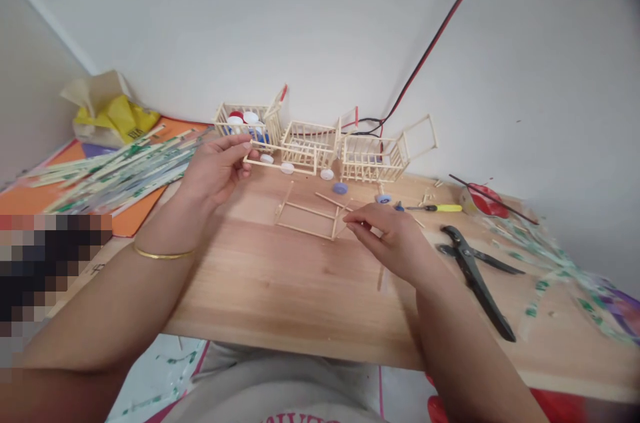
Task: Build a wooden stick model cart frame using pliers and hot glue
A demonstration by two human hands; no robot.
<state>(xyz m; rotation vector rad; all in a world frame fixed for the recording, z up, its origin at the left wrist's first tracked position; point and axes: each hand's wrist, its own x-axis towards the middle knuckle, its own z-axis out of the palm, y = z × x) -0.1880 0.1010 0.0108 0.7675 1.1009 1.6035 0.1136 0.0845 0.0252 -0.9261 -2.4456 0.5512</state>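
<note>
My left hand (217, 166) pinches one end of a slim rectangular frame of wooden sticks (287, 169), held up above the table. Below it, a second stick frame (307, 231) lies on the wood, with sticks jutting from its ends. At that frame's right end, my right hand (387, 236) has thumb and forefinger pinched on a thin wooden stick (342, 230); I cannot tell whether the stick is joined to the frame. Behind stand three small stick-built carts: a left one (273, 121) filled with bottle caps, a middle one (313, 136), and a right one (375, 159) with blue cap wheels.
Black-handled pliers (473, 269) and a yellow-handled tool (445, 208) lie at right, near a red and white container (485, 201) and crumpled plastic wrappers (555, 269). Wrapped sticks (130, 173) spread over an orange sheet (145, 213) at left. A yellow bag (120, 119) sits behind.
</note>
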